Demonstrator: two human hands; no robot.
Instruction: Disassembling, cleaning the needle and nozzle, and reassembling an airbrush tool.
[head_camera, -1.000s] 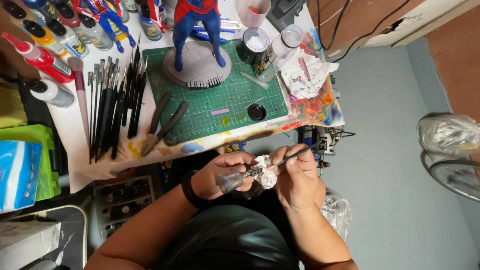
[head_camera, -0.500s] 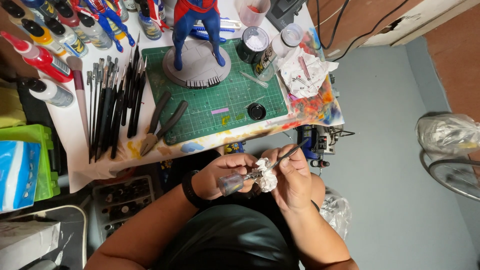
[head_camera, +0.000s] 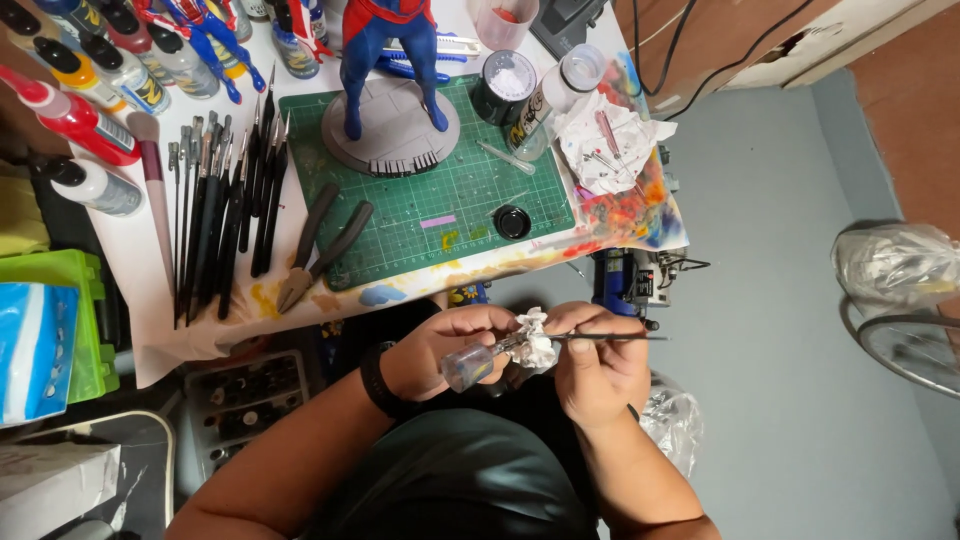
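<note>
Brush (head_camera: 600, 337) now level — was tilted, tissue (head_camera: 535, 345) gripped

Figure (head_camera: 385, 60) standing on cutting mat (head_camera: 440, 200) at mid-bench (head_camera: 140, 300). Brushes (head_camera: 225, 215) lined up left of mat, pliers (head_camera: 320, 245) straddling its left edge. Bottles (head_camera: 90, 90) toward far left corner. Crumpled tissue (head_camera: 610, 140) at right edge. Both hands, left hand (head_camera: 445, 345) and right hand (head_camera: 600, 365), off the near edge.

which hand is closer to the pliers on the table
Left. The left hand sits just below the table edge, down and right of the pliers, holding a clear-handled tool. The right hand is farther right, past the crumpled tissue, gripping a thin brush.
</note>
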